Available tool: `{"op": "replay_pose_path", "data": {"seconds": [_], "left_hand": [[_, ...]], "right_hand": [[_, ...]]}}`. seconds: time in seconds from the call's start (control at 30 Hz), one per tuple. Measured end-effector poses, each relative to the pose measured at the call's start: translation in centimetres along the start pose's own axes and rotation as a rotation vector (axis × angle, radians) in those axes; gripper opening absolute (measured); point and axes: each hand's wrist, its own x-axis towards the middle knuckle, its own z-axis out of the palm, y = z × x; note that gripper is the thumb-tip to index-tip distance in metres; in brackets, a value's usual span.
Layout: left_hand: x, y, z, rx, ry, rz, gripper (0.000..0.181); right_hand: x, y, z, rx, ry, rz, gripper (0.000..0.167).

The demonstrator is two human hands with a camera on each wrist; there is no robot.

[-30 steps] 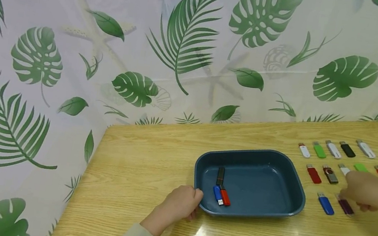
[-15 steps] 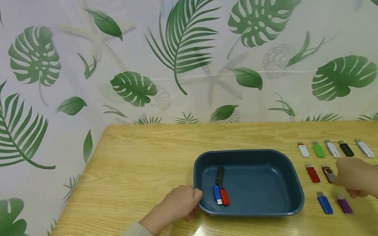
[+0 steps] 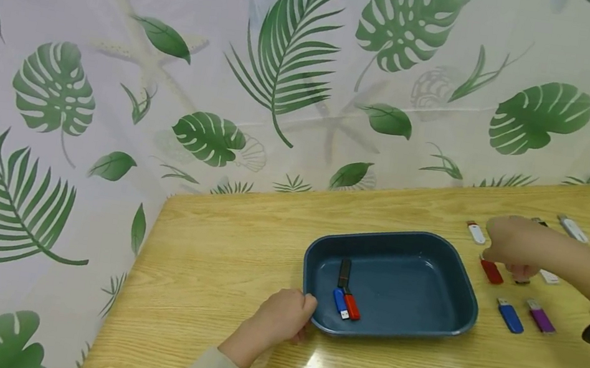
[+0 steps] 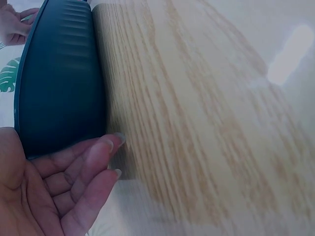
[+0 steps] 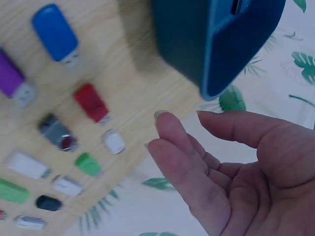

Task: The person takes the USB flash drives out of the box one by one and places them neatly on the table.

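My left hand [image 3: 281, 314] holds the left front corner of a dark blue tray [image 3: 409, 294], thumb at the rim and fingers against the outer wall. Inside lie a black USB stick [image 3: 344, 273], a blue USB stick [image 3: 339, 301] and a red USB stick [image 3: 352, 307]. Above several USB sticks on the table, to the tray's right, hovers my right hand [image 3: 524, 244]. Nothing sits between its thumb and fingers in the right wrist view. Near it are a dark red USB stick [image 3: 491, 272] and a white USB stick [image 3: 476, 233]. The hand hides a green USB stick [image 5: 88, 163] in the head view.
A blue USB stick [image 3: 511, 318] and a purple USB stick [image 3: 541, 317] lie in the front row. At the back right is a white-silver USB stick [image 3: 573, 229]. A leaf-patterned cloth [image 3: 309, 85] hangs behind the wooden table [image 3: 219, 242].
My right hand has moved left and back over the USB sticks, uncovering the purple one and covering some of the back row. The left hand and tray have stayed put.
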Motion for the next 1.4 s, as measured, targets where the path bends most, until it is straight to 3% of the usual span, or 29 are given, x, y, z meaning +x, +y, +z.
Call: {"op": "replay_pose_path", "data": {"seconds": [0.33, 0.83, 1.2, 1.4], "left_hand": [[0.1, 0.0, -0.1, 0.028, 0.0, 0.009, 0.045], [0.1, -0.2, 0.0, 0.05, -0.01, 0.004, 0.044], [0.0, -0.5, -0.2, 0.053, -0.008, 0.026, 0.045], [0.0, -0.2, -0.1, 0.048, -0.011, 0.013, 0.045]], "right_hand": [[0.7, -4.0, -0.3, -0.052, -0.001, -0.076, 0.018], [1.6, -7.9, 0.6, -0.113, -0.051, -0.153, 0.016], [3.6, -10.4, 2.3, -0.21, -0.108, -0.195, 0.017], [4.7, -11.0, 3.6, -0.294, -0.073, -0.214, 0.008]]}}
